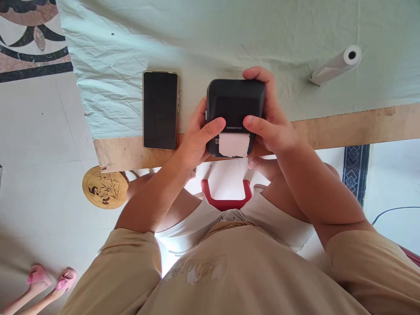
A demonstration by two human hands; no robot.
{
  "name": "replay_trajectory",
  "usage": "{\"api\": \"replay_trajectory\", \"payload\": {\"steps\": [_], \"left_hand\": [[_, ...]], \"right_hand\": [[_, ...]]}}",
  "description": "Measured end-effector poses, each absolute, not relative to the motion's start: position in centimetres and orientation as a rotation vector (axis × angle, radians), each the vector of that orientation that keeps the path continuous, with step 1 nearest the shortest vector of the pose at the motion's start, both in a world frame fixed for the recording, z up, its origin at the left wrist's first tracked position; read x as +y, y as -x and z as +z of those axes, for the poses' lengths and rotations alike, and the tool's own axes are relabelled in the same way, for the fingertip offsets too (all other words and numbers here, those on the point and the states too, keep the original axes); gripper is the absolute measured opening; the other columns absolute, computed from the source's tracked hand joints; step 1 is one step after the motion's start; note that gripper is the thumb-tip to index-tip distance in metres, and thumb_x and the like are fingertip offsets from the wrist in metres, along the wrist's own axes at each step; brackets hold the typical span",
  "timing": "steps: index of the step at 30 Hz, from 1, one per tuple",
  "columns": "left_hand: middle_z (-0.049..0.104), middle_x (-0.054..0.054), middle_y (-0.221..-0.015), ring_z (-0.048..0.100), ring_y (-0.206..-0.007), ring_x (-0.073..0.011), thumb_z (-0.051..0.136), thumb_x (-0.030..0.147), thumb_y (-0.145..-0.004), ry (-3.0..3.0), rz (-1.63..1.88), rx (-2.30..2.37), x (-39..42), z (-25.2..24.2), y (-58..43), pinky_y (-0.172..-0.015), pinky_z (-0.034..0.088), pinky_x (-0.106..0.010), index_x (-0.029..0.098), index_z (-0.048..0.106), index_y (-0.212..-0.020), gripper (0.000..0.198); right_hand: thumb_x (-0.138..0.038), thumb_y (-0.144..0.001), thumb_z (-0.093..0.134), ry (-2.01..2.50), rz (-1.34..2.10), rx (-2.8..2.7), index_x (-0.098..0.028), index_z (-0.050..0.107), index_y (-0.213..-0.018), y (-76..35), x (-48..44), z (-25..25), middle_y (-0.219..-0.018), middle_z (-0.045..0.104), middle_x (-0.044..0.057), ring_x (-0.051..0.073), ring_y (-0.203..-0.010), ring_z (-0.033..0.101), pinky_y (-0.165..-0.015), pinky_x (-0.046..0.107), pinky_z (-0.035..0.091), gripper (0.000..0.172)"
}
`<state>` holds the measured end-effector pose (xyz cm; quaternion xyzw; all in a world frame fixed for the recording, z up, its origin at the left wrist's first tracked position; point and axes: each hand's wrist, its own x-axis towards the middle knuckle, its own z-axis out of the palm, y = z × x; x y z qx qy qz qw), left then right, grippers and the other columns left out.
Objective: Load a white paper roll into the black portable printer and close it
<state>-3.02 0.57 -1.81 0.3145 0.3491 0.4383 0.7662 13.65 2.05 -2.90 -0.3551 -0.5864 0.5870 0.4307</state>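
Note:
A black label printer (235, 103) with rounded corners is held between my two hands above the front edge of the table. A torn-edged strip of white paper (234, 145) sticks out of its near end. My left hand (201, 131) grips the left side, thumb resting on top. On the right side, my right hand (271, 113) wraps round the printer, its thumb on top and a finger at the far corner. The other fingers are partly hidden beneath. Left of the printer lies a phone (160, 109) with a dark screen.
A pale green cloth (197, 35) covers the table, leaving a bare wooden edge (361, 124). A white paper roll (337, 64) stands at the right. Below are a round wooden stool (105, 187) and a red seat frame (226, 204). Another person's feet in pink slippers (52, 278) show at lower left.

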Motion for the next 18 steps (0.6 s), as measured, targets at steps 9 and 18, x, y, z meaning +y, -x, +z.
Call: {"api": "replay_trajectory", "payload": {"steps": [9,18], "left_hand": [[0.068,0.000,-0.094,0.065,-0.109,-0.0231,0.068,0.038,-0.076,-0.683,0.968,0.769,0.52,-1.62,3.21,-0.063,0.056,-0.024,0.027,0.058,-0.106,0.033],[0.071,-0.003,-0.104,0.051,-0.128,-0.0248,0.045,0.053,-0.087,-0.551,0.930,0.684,1.14,-1.87,3.18,-0.101,0.052,-0.040,0.023,0.063,-0.101,0.038]], "right_hand": [[-0.058,-0.069,0.066,0.881,1.480,-1.456,-0.037,0.030,-0.123,-13.75,2.21,-2.76,-0.113,0.060,0.002,0.018,-0.087,0.064,-0.070,0.036,0.058,0.068],[-0.065,-0.075,0.056,1.021,1.252,-1.610,-0.036,0.034,-0.128,-14.15,2.32,-2.67,-0.114,0.061,0.002,0.019,-0.092,0.064,-0.076,0.035,0.059,0.064]]}}
